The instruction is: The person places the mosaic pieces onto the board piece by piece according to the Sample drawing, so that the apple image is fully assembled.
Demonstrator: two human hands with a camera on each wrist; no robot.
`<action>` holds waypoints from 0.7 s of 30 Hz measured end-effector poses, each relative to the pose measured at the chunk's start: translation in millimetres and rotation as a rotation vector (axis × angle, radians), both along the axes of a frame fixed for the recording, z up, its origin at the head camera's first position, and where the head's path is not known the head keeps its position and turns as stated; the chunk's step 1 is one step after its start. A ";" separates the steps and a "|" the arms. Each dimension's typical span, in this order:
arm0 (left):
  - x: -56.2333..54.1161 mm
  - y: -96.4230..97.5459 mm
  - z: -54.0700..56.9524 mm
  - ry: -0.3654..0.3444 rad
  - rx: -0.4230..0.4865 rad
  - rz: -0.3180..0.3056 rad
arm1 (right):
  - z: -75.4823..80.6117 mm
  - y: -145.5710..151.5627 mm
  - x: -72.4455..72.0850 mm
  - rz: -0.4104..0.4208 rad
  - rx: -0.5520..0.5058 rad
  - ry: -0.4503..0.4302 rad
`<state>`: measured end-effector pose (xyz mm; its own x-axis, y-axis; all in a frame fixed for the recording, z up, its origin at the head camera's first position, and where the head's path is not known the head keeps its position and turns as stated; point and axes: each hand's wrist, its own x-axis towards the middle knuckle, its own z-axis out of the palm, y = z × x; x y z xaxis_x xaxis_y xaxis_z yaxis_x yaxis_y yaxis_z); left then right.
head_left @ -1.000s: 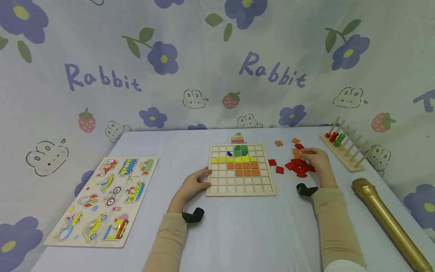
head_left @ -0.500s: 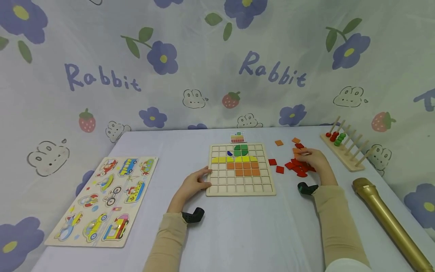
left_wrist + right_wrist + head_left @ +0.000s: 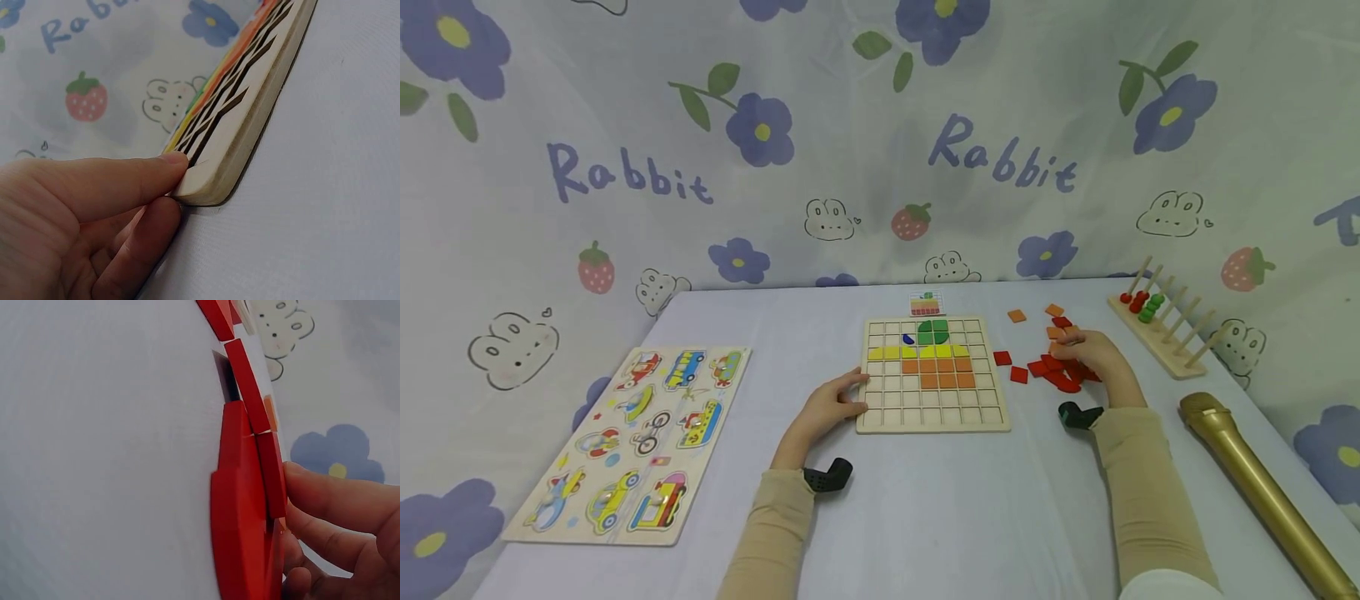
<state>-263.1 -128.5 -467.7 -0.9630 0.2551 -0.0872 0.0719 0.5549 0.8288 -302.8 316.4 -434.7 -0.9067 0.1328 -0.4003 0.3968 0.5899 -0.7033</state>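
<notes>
The left hand (image 3: 829, 406) pinches the edge of a board (image 3: 880, 417), partly tiled, between both hands. The right hand (image 3: 1097, 354) bends over red tiles (image 3: 1063, 380), an orange tile (image 3: 1055, 347) at its fingertips; whether pinched, I cannot tell. Tile-picking seems under way; next probably calls for lifting just one.

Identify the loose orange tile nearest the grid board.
The leftmost loose orange tile in the head view, lying alone; the other loose orange ones sit farther right, closer to the right hand.
</notes>
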 end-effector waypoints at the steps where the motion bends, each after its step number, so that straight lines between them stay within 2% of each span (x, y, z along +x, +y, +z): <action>1: -0.2 0.1 -0.5 0.001 -0.001 -0.002 | -0.4 -0.2 0.3 0.000 -0.003 0.007; 8: -1.3 0.4 -2.6 0.001 0.003 -0.006 | -2.5 -1.3 2.9 -0.017 -0.037 0.111; 16: -0.1 0.5 -1.6 -0.005 0.004 -0.001 | 3.0 -9.1 7.5 -0.102 -0.057 0.193; 21: 0.8 0.6 -0.5 0.000 0.003 -0.001 | 12.5 -28.7 7.5 -0.122 -0.156 0.300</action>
<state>-262.2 -127.9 -468.2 -0.9627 0.2565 -0.0867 0.0724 0.5527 0.8302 -295.4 287.7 -422.1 -0.9682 0.2058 -0.1426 0.2199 0.4269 -0.8772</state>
